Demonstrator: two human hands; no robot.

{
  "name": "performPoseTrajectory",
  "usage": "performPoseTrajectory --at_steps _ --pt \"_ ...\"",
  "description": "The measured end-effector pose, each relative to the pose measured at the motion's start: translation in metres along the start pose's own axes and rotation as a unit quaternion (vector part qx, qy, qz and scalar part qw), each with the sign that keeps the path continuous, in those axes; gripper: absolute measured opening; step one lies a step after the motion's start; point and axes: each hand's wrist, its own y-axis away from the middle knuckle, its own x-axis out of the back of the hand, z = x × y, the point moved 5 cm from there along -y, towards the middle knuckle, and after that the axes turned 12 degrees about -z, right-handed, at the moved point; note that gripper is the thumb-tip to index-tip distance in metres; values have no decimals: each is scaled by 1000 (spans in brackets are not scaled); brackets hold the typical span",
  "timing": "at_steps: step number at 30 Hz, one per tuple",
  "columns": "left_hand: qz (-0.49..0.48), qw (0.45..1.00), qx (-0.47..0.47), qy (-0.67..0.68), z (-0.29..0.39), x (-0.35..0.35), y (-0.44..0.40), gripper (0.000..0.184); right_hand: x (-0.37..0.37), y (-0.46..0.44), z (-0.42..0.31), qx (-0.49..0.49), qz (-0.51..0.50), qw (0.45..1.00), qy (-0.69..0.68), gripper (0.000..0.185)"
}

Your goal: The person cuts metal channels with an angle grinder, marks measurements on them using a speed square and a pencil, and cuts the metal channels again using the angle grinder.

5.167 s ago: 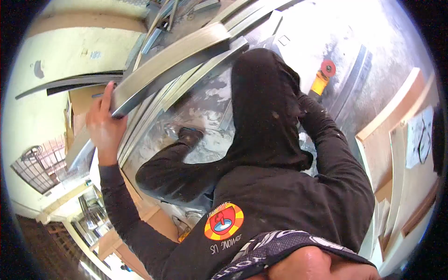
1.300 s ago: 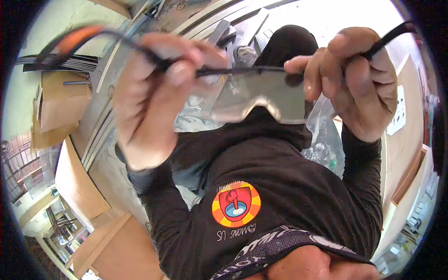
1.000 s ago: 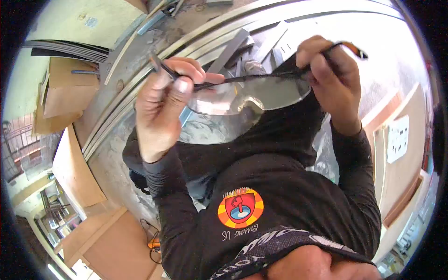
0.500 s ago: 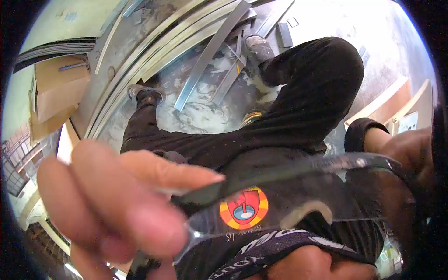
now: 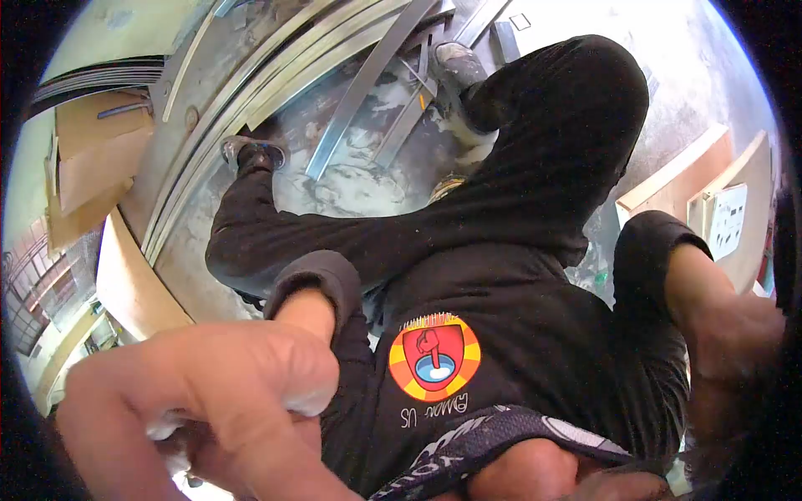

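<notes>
My left hand is raised close to the camera at the lower left, its fingers bent. The fingertips run past the bottom of the view, so whatever they grip is hidden. At the right edge my right hand is up near the head, in shadow, and its fingers cannot be made out. Between the hands is my dark top, with a round red and yellow badge print.
I sit with my legs bent on the dusty floor. Metal profiles and long strips lie ahead. Cardboard stands to the left, wooden boards to the right.
The clear safety glasses held up before the camera are no longer visible. My left hand has turned, with its wrist and cuff now showing; my right hand remains at the right edge.
</notes>
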Motion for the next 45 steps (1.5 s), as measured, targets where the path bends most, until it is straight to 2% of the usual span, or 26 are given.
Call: performPoseTrajectory --at_steps 2,5,8,9,11,12,14,16,17,19,20,22,23,25,29,31,32,33,34,35,37,39,41,43,44,45 --pt "20 998 -23 -46 -1 2 6 38 2 3 2 -8 3 1000 -4 14" --pt "-45 998 -41 -9 -11 8 8 43 11 13 12 -39 19 999 3 15" --pt "-89 995 -50 -14 -20 13 4 46 36 35 52 -119 76 990 20 16" --pt "-58 992 -113 -3 -25 19 4 46 45 45 73 -160 105 981 30 16" --pt "-28 984 -176 12 -42 29 -5 46 63 71 126 -259 158 952 39 17" --pt "35 982 -182 -41 -54 39 -12 48 69 86 156 -313 182 932 37 17" --pt "156 969 -79 -174 -89 77 -18 65 77 122 216 -408 219 886 21 18" --pt "141 940 75 -302 -150 149 -16 55 76 164 266 -487 250 837 -13 19" --pt "108 905 156 -381 -196 178 -15 32 70 187 289 -524 263 810 -33 19" --pt "143 847 339 -384 -281 239 21 46 58 226 328 -582 288 758 -67 20" --pt "129 784 405 -452 -322 277 54 62 51 243 344 -605 298 734 -82 20" --pt "35 673 443 -591 -370 306 98 81 37 274 369 -642 314 691 -106 21" --pt "34 671 447 -590 -387 316 120 81 31 287 380 -657 322 672 -115 21" --pt "-36 568 482 -666 -416 324 152 94 20 310 394 -682 337 637 -126 22" --pt "-61 541 538 -644 -442 341 186 88 12 342 405 -721 362 575 -131 24" --pt "-69 574 532 -619 -447 350 188 75 13 365 414 -733 382 548 -130 25" --pt "-47 576 556 -597 -447 352 189 74 14 385 427 -726 386 557 -116 25" --pt "-47 574 561 -594 -444 351 187 74 11 432 450 -704 394 582 -103 36" --pt "-61 579 529 -618 -442 350 183 74 24 451 456 -731 299 610 62 37" --pt "-74 583 496 -640 -441 350 176 74 28 478 468 -733 273 621 43 34" --pt "-77 577 494 -646 -442 348 164 73 28 468 462 -715 294 621 -130 39" --pt "-95 543 483 -680 -447 347 154 72 39 444 448 -717 305 607 -158 42" --pt "-96 548 483 -676 -452 348 150 71 54 422 436 -717 323 591 -182 47" --pt "-128 512 497 -689 -457 345 139 70 76 408 436 -727 267 616 -145 50" --pt "-132 514 497 -686 -457 343 127 70 82 370 427 -714 242 645 -126 49" --pt "-138 504 504 -688 -453 338 113 69 93 365 435 -692 175 681 -161 47"
